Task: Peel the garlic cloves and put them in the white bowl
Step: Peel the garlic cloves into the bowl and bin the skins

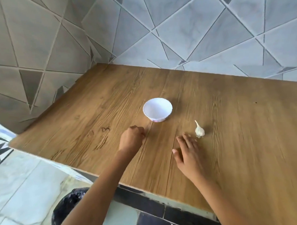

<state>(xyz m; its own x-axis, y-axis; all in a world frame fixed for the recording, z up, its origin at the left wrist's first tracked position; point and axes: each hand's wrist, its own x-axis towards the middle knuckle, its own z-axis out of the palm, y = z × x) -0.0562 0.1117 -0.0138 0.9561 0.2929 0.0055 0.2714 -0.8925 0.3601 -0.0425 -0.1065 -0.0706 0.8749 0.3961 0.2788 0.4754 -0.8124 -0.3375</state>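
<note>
A small white bowl [157, 109] stands empty near the middle of the wooden table [237, 126]. To its right and a little nearer lies a garlic bulb [199, 131] with a thin stalk pointing up and back. My right hand [186, 154] lies over the table with its fingers straight and spread, the fingertips just left of the bulb and not touching it. My left hand [132, 138] is curled into a loose fist on the table in front of the bowl, holding nothing that I can see.
Tiled walls close off the table at the back and the left. The table's front edge runs diagonally from left to lower right. Below it are a tiled floor and a dark round object [70, 207].
</note>
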